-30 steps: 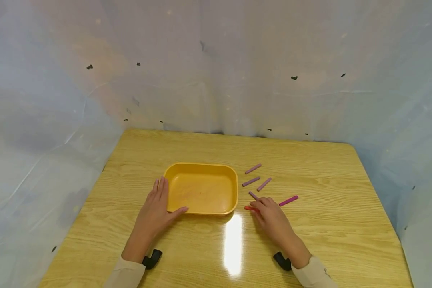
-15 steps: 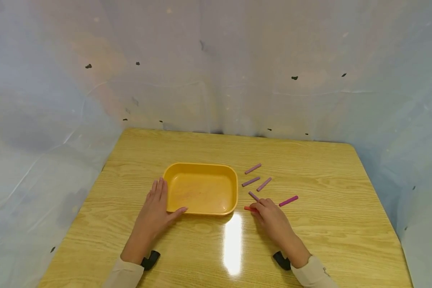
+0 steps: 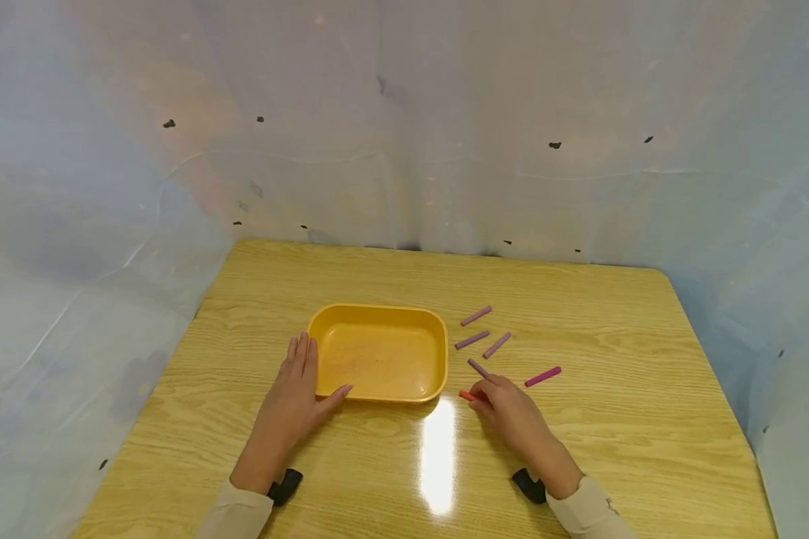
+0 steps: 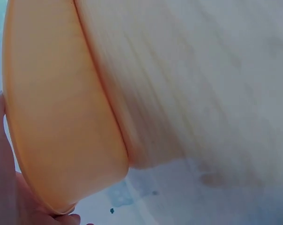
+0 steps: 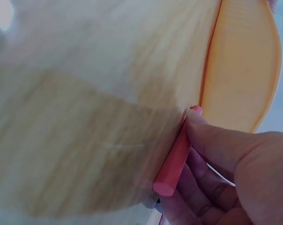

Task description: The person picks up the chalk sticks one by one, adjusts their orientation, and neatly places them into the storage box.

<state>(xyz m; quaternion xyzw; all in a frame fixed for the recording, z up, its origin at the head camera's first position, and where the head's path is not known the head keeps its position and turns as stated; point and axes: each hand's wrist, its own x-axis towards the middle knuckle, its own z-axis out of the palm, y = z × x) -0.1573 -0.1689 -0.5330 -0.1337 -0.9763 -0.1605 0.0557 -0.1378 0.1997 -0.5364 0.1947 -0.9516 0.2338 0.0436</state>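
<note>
A shallow yellow plastic tray (image 3: 377,359) sits on the wooden table, left of centre in the head view. My left hand (image 3: 293,404) rests at its near left corner, fingers straight along the left rim and thumb at the front rim. To the right of the tray, my right hand (image 3: 512,415) pinches a red chalk stick (image 5: 175,159) between thumb and fingers, close over the table. Just beyond those fingers lies a purple chalk stick (image 3: 476,367), partly hidden by the hand. Inside, the tray shows only its bare floor.
Three more purplish chalk sticks lie farther back, one of them a mauve chalk (image 3: 476,315). A magenta chalk stick (image 3: 543,376) lies to the right of my right hand. Pale sheeting (image 3: 404,150) hangs behind the table (image 3: 613,449) and along both sides.
The red chalk stick has tilted slightly in my right fingers, its visible end now a little nearer to me. My left hand and the tray have stayed in place.
</note>
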